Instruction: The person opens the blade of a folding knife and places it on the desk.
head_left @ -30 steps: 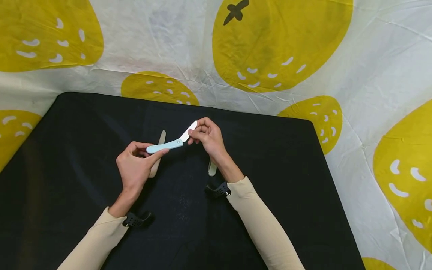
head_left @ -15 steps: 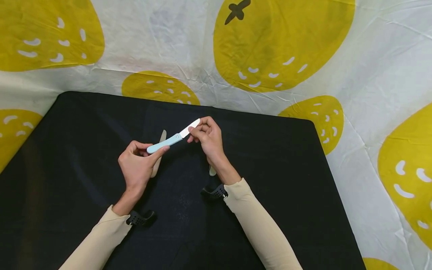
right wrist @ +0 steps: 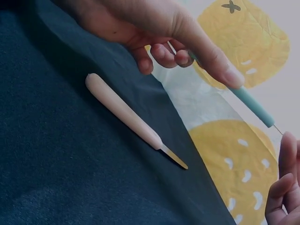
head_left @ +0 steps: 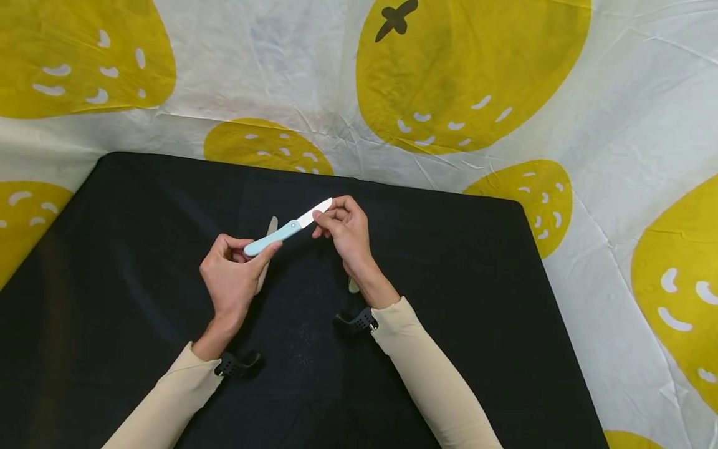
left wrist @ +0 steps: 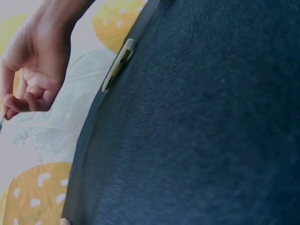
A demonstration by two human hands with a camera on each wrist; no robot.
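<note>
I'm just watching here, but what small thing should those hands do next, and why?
Probably the right hand should let go of the blade of this folding knife. The blade lies nearly in line with the light blue handle, so it looks unfolded, and the left hand already pinches the handle. Whether the blade is locked, I can't tell.

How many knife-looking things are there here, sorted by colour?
Light blue: 1, a knife with its handle in the left hand and its blade pinched by the right hand
Pale: 2, a knife with its blade out and a slotted, folded-looking piece, both on the black cloth
Total: 3
</note>
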